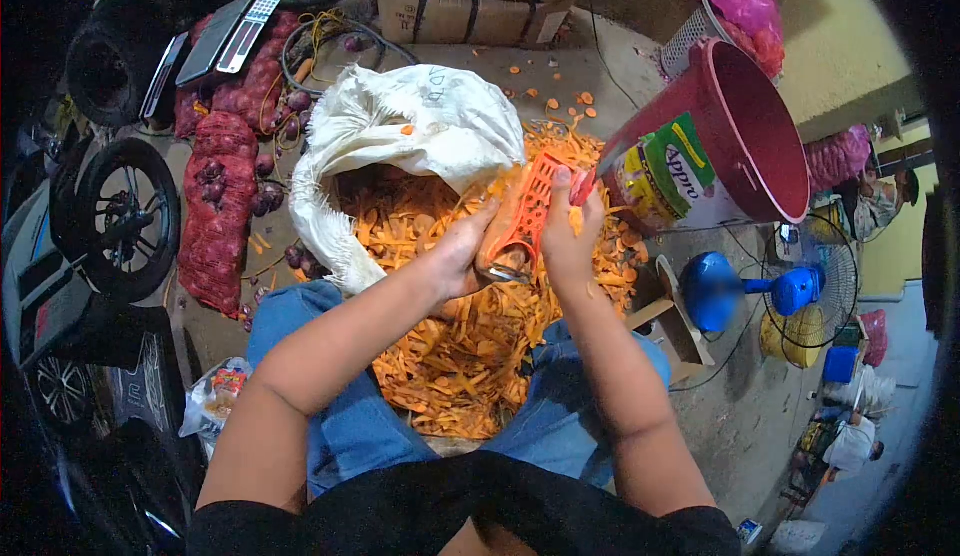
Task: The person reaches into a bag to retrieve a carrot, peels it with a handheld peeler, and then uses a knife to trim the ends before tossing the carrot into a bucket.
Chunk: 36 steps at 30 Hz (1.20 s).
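Note:
My left hand (462, 253) is closed around a thick carrot (497, 241), held over the pile between my knees. In my right hand (572, 226) is an orange-red plastic hand grater (532, 201) with slots and holes, lying along the carrot; its metal-looking lower end sits by the carrot's tip. Below both hands spreads a heap of carrot peelings (450, 366), with round carrot slices mixed in. Just beyond my left hand, a white woven sack (425, 106) lies with its mouth open towards me, its dark inside partly hidden.
To the right, a tilted red bucket (755, 131) stands beside the peelings, with a blue fan (712, 291) nearer me. On the left are red mesh sacks of onions (215, 216), a scale (215, 41) and motorcycle wheels (128, 221). Cardboard bales (470, 6) stand behind.

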Available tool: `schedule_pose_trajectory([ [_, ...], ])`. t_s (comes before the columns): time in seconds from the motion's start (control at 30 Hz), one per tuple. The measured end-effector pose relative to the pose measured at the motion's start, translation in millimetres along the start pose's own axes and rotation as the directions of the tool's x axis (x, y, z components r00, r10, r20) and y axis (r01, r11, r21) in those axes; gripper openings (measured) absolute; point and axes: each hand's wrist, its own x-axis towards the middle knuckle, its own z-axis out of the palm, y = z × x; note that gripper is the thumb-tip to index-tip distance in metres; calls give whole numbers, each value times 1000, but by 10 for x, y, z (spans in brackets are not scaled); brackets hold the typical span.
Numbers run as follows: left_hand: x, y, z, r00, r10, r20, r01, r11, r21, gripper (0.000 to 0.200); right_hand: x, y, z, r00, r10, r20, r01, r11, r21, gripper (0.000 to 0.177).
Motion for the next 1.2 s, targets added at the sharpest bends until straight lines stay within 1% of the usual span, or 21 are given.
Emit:
schedule_pose_trajectory([
  [0.03, 3, -8, -9, 1000, -4, -1, 4, 1000, 1, 41, 12, -16, -40, 1000, -7, 4, 7, 995, -95, 22],
  [0.1, 2, -31, -31, 999, -48, -24, 52, 973, 226, 42, 179, 200, -117, 982, -97, -163, 81, 992, -99, 21],
  [0.17, -100, -69, 18, 994, -98, -43, 106, 958, 268, 42, 471, 401, -380, 940, -44, -339, -19, 984, -178, 21],
  [0.2, -169, -77, 53, 987, -144, -66, 158, 938, 309, 42, 618, 536, -509, 896, -12, -444, -4, 999, -35, 20],
  [0.23, -227, -64, 77, 990, -142, 24, 123, 923, 364, 42, 711, 827, -733, 868, 86, -490, -168, 977, -127, 19],
  [0.27, -223, -55, 55, 989, -144, 24, 125, 922, 367, 42, 688, 767, -705, 866, 86, -493, -169, 978, -126, 19],
  [0.33, -165, -14, -7, 989, -124, 80, 109, 980, 165, 42, 609, 474, -535, 903, 238, -356, -96, 923, 373, 18],
  [0.37, -125, 9, -10, 999, -51, 16, 48, 986, 157, 39, 506, 308, -396, 927, 272, -259, -165, 915, 369, 19],
  [0.43, -49, 31, -51, 1000, -16, -5, 17, 994, 109, 40, 285, 213, -120, 980, -23, -195, 43, 994, 101, 20],
  [0.5, 4, 25, -110, 1000, 11, -16, -10, 996, 83, 41, 72, 131, 18, 999, -12, -37, 13, 1000, 8, 22],
  [0.6, -101, 31, 58, 989, 77, -123, -61, 990, 124, 42, -12, 18, 87, 995, 90, 40, -84, 987, -137, 22],
  [0.7, -67, -16, -38, 998, 29, -54, -15, 968, 252, 42, 222, 259, 3, 966, -215, -147, 189, 967, -173, 24],
  [0.77, -223, 27, 43, 998, -20, -55, 39, 931, 362, 41, 561, 606, -332, 920, -199, -337, 80, 939, -336, 24],
  [0.8, -284, 44, 71, 996, -65, -62, 87, 877, 472, 40, 694, 748, -519, 890, -46, -454, -89, 958, -272, 22],
  [0.83, -274, 18, 45, 993, -122, 0, 110, 895, 433, 42, 772, 874, -672, 849, 164, -503, -256, 959, -120, 20],
  [0.87, -238, 11, -1, 993, -121, -1, 109, 894, 435, 42, 741, 664, -614, 831, 330, -447, -244, 940, 240, 20],
  [0.93, -139, 4, -87, 997, -72, -18, 75, 952, 298, 42, 566, 209, -324, 901, 312, -303, -209, 922, 327, 20],
  [1.0, -80, 57, -102, 997, -27, -76, 48, 958, 282, 41, 324, 74, -2, 967, 183, -176, -138, 961, 240, 22],
  [1.07, -43, 92, -91, 999, 40, -32, -35, 988, 150, 40, 48, 40, 137, 1000, -12, 27, 15, 993, -114, 23],
  [1.1, -17, 108, -125, 993, 74, -89, -50, 969, 241, 39, -12, -13, 178, 1000, -10, 25, 13, 993, -116, 23],
  [1.2, -98, 56, -119, 997, 35, -63, -9, 928, 374, 40, 4, -84, 174, 997, 62, 40, -53, 979, -197, 23],
])
